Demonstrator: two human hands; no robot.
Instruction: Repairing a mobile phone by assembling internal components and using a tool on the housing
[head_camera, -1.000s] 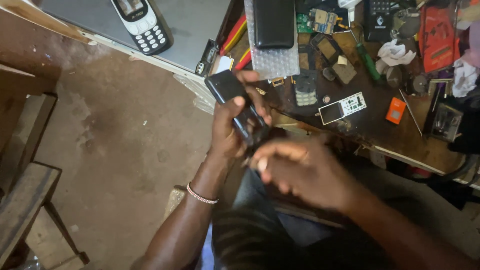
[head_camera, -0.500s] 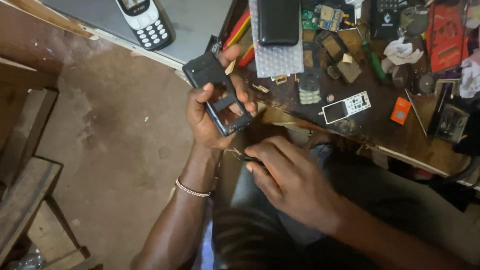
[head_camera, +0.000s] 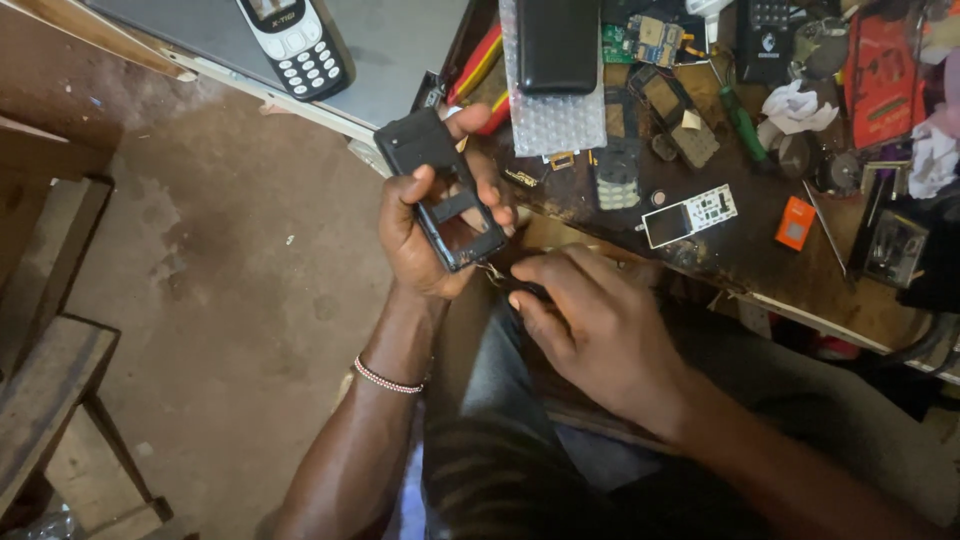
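Two hands: left hand (head_camera: 425, 235) gripping black phone frame (head_camera: 440, 190)
right hand (head_camera: 590, 320): pinching small tool (head_camera: 497, 272), frame's 5 o'clock corner
step: probably prying; needs steady tip

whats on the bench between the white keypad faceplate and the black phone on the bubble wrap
In the head view, a grey rubber keypad lies between the white faceplate and the black phone, beside a small round part on the dark bench.
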